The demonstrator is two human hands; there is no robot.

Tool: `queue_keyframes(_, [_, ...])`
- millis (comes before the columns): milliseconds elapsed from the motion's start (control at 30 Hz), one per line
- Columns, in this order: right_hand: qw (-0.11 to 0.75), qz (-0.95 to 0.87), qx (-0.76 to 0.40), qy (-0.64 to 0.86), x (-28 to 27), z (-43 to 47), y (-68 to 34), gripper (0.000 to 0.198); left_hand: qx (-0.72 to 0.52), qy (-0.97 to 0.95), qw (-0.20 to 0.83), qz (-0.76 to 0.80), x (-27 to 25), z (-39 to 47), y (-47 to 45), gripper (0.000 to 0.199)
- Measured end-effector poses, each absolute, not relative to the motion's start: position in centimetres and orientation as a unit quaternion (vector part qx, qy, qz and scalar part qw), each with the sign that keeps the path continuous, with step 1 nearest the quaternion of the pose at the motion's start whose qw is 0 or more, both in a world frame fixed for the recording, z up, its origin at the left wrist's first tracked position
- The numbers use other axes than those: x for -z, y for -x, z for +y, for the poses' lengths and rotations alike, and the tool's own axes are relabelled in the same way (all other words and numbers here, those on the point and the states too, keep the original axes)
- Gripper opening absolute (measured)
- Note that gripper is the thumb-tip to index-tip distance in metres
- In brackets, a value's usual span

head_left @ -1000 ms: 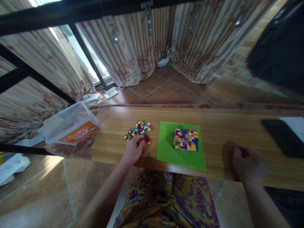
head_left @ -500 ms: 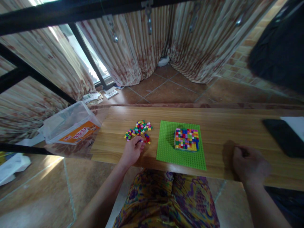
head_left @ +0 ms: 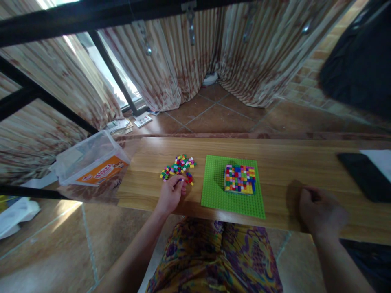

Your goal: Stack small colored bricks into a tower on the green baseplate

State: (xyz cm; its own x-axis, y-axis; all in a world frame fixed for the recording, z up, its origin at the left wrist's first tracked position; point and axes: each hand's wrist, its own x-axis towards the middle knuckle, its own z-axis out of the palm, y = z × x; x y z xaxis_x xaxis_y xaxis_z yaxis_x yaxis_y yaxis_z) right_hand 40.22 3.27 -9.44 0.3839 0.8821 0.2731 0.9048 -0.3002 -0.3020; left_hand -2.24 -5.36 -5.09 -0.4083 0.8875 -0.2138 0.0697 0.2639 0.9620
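Note:
My left hand (head_left: 171, 194) is closed in a pinch at the near edge of a pile of small coloured toy bricks (head_left: 181, 163). Between thumb and fingertips shows a tiny pale purple toy brick (head_left: 182, 180), partly covered by the fingers. Right of the pile lies a green studded baseplate (head_left: 215, 193). On it sits a block built of many-coloured bricks (head_left: 240, 179), flat-topped and roughly rectangular. My right hand (head_left: 322, 211) rests as a loose fist on the wooden surface, well right of the baseplate, with no object visible in it.
A clear plastic box (head_left: 94, 156) with an orange label stands at the left end of the wooden tabletop (head_left: 284, 158). A dark flat object (head_left: 366, 177) and a white sheet (head_left: 380, 160) lie at the right. A black metal bar (head_left: 122, 18) crosses overhead.

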Motion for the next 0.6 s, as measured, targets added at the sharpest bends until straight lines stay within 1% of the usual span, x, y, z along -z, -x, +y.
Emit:
queue_keyframes(67, [0.209,-0.556,0.027,0.804,9.47,3.28,-40.22,0.043,-0.51,-0.349,0.427,0.66,5.08,-5.53,2.23,0.039])
queue_keyframes(133, [0.211,-0.553,0.031,0.805,9.47,3.27,-40.18,0.043,-0.51,-0.352,0.44,0.65,4.97,-5.64,2.24,0.045])
queue_keyframes(333, [0.218,-0.561,0.033,0.798,9.34,3.27,-40.12,0.041,-0.484,-0.368,0.444,0.658,4.61,-5.5,2.51,0.04])
queue_keyframes(467, [0.22,-0.55,0.025,0.805,9.23,3.28,-40.04,0.041,-0.468,-0.397,0.41,0.675,4.47,-5.47,2.62,0.036])
queue_keyframes(600, [0.215,-0.549,0.028,0.808,9.11,3.25,-39.91,0.043,-0.455,-0.416,0.376,0.692,4.51,-5.58,2.49,0.026])
